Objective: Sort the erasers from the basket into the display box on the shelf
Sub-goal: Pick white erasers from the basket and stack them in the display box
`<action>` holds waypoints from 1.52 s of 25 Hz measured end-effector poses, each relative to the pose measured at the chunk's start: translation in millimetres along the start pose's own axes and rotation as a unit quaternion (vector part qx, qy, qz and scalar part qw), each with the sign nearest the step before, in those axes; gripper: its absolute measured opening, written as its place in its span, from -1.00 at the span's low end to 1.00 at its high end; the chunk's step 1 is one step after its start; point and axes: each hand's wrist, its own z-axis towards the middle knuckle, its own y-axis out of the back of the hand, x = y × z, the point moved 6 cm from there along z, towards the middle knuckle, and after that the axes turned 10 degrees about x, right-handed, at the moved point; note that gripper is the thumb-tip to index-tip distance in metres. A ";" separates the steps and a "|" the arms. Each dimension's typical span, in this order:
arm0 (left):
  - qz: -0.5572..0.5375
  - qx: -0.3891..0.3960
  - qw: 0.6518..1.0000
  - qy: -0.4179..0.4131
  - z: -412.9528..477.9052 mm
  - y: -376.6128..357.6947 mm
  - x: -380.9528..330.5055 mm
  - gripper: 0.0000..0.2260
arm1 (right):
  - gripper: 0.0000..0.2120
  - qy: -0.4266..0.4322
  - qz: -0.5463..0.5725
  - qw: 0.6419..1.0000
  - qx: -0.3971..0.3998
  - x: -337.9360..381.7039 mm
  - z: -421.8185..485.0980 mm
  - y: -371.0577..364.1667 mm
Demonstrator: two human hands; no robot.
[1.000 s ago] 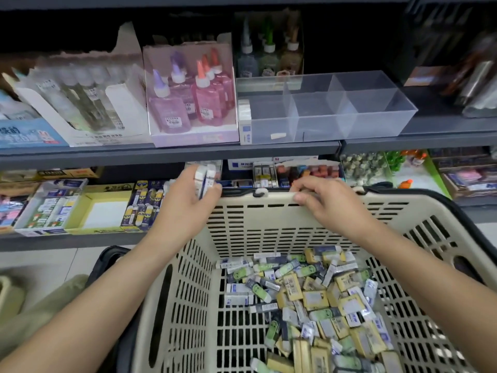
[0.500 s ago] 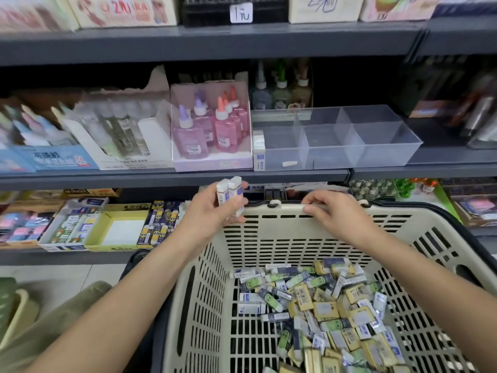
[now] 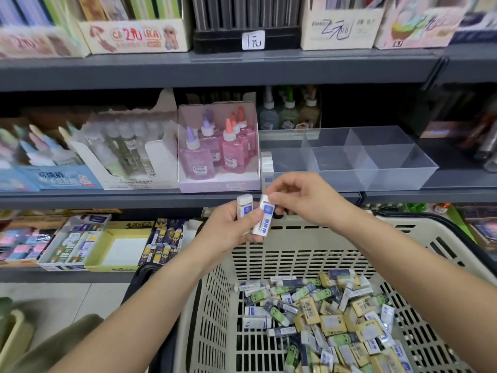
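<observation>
My left hand [image 3: 228, 230] grips two white erasers with blue labels [image 3: 244, 207] above the far rim of the beige basket [image 3: 304, 254]. My right hand [image 3: 304, 197] pinches the top of the right one of them [image 3: 265, 215]. Several loose erasers [image 3: 328, 319] in white, yellow and green wrappers lie on the basket's floor. The clear display box [image 3: 376, 162], split into compartments, stands on the middle shelf just beyond my hands. A few white erasers [image 3: 267, 164] stand at its left end.
A pink box of glue bottles [image 3: 217, 149] stands left of the display box, and a white carton of bottles [image 3: 126, 154] further left. The lower shelf holds open stationery boxes [image 3: 118, 249]. The shelf above [image 3: 215, 68] overhangs the display box.
My right hand has left the basket rim and come up to the erasers that my left hand holds. My left hand has moved right and up. The view has tilted upward.
</observation>
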 end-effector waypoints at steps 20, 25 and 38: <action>0.205 -0.166 0.958 -0.112 25.4 49.4 -16.1 -0.82 | -0.79 0.026 -0.317 0.934 -0.161 4.5 101.7 77.4; 0.227 -0.158 0.954 -0.113 22.3 47.7 -17.5 -0.84 | -0.80 0.030 -0.288 0.937 -0.198 -1.0 93.4 83.7; 0.247 -0.161 0.951 -0.097 24.9 45.3 -20.8 -0.86 | -0.81 0.038 -0.302 0.930 -0.208 -2.2 95.2 87.5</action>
